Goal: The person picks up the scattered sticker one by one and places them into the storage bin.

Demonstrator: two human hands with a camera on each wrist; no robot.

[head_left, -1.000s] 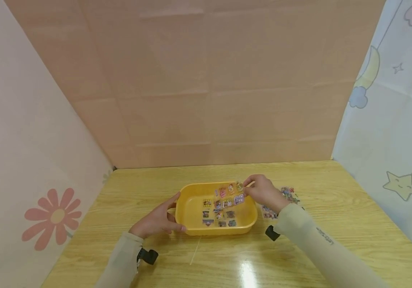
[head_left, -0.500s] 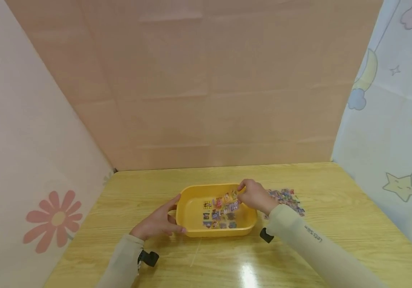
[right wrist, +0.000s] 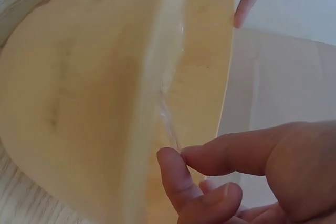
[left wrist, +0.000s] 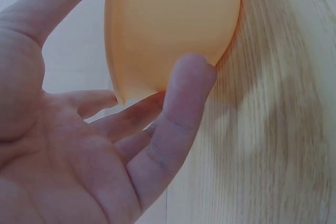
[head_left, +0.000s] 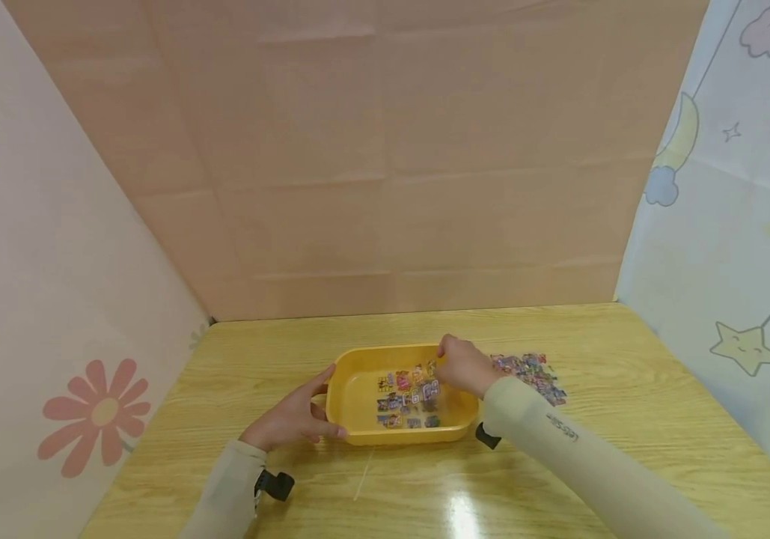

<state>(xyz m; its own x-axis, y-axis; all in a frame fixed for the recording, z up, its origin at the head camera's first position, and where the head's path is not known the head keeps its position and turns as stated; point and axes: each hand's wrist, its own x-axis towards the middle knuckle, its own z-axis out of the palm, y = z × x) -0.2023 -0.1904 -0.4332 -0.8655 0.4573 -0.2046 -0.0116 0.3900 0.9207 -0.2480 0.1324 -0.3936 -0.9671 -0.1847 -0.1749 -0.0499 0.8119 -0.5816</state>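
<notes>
Watching through the head camera, I find the clear plastic sheet printed with small multicoloured pictures (head_left: 411,391) just below the centre of the frame, over the yellow rounded-rectangular plastic tray (head_left: 352,389). The right hand (head_left: 467,367) has thumb and forefinger closed in a pinch on the sheet's edge, as the right wrist view shows; its other fingers curl loosely. The left hand (head_left: 293,414) spreads wide around the tray's left end, thumb at the near corner and fingers toward the far one, gripping it.

I judge the step to be laying the sheet in the tray. I would keep that pinch light, let the free edge settle first, lower the held side slowly so the film doesn't buckle, and leave the left hand bracing the tray.

The sheet's picture rows climb toward the upper right of the frame; I cannot tell its long axis. The tray's runs left to right. Right of it, a heap of multicoloured printed pieces (head_left: 529,374) lies on the pale wood-grain table (head_left: 418,486).
</notes>
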